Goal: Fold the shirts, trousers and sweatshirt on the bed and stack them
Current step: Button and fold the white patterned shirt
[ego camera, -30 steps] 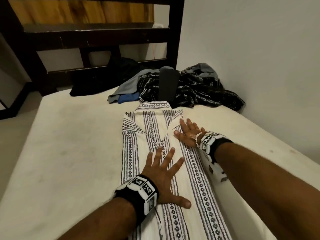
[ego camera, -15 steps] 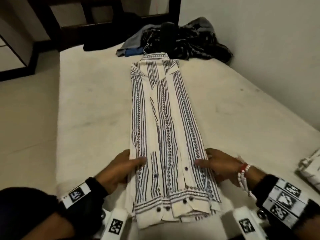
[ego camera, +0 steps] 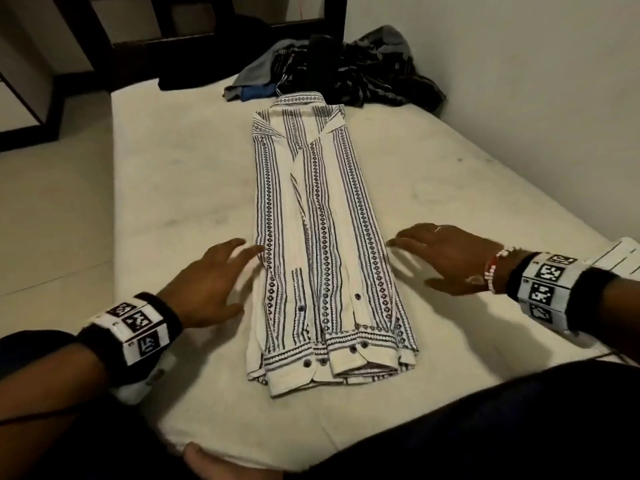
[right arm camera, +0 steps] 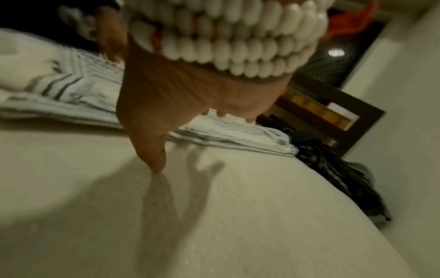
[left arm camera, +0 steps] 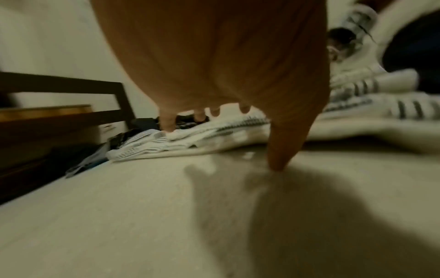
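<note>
Now both hands (ego camera: pixel 207 282) (ego camera: pixel 446 258) spread, seemingly touching shirt (ego camera: pixel 322 237) edges.

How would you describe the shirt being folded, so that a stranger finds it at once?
On the pale bed, a heap of dark clothes lies at the far end by the wall. Just before that heap lies the shirt, folded into a long narrow strip. It alone is cream with dark patterned stripes.

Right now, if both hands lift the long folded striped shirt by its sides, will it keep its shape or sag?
The striped shirt will probably sag in the middle: it is a long, narrow strip of thin cloth. Its loose layers at the near hem may slide apart. It looks light, so the left hand and right hand, both open beside it, should lift it easily.
</note>
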